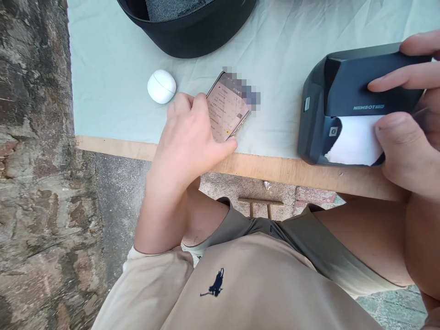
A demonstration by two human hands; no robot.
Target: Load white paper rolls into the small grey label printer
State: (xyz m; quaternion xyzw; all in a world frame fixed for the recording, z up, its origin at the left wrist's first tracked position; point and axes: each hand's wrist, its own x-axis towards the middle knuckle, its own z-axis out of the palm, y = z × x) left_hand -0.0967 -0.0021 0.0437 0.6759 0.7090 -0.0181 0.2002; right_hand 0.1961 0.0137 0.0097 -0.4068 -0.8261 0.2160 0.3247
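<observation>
My left hand [190,133] curls around the lower left part of a smartphone [223,103], with the thumb by its bottom end. The phone is tilted on the cloth and its lit screen shows lines of text, part of it blurred out. My right hand [410,101] grips the right side of a dark label printer [364,87] at the table's front edge. Two fingers rest on its lid, and the thumb presses on white paper [354,137] at its front. Left of the phone sits a white egg-shaped case [161,86], just beyond my left fingers.
A black zippered case [192,39] with grey lining stands open at the far edge of view. Pale cloth [106,82] covers the table, whose wooden edge [261,167] faces me. A rough stone wall [41,183] runs along the left.
</observation>
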